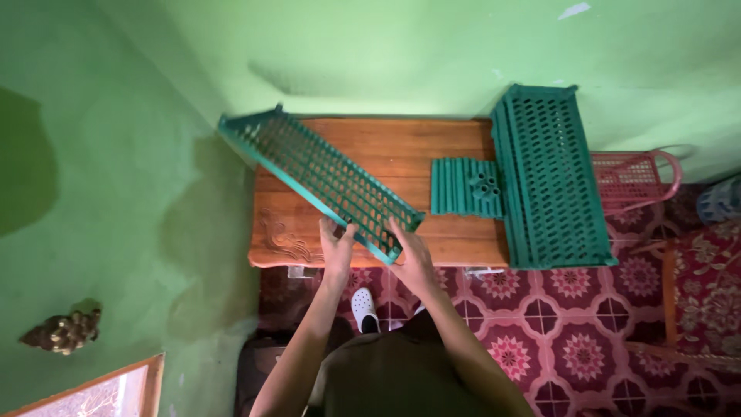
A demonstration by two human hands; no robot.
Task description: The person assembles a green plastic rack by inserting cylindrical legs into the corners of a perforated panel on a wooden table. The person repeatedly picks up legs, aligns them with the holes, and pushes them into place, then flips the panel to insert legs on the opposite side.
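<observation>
Both arms extend forward from the lower edge of the view, forearms bare and converging slightly toward the near edge of the wooden desk (386,154). The left hand (336,249) and the right hand (411,259) each have their grip clamped on the near short end of a green slatted plastic shelf panel (320,179), the left at one corner with fingers curled over the rim, the right at the other with the palm against the end edge. The panel is held tilted, running diagonally from the hands up and left, its far end past the desk's rear left corner and close to the green wall (432,46). On the right part of the desk lies a bundle of green plastic tubes (465,188), touching a second green slatted panel (552,177) that lies flat and overhangs the desk's right end. A pink plastic rack (637,176) stands just beyond it. A white shoe (363,307) shows on the patterned red tile floor (587,309).
</observation>
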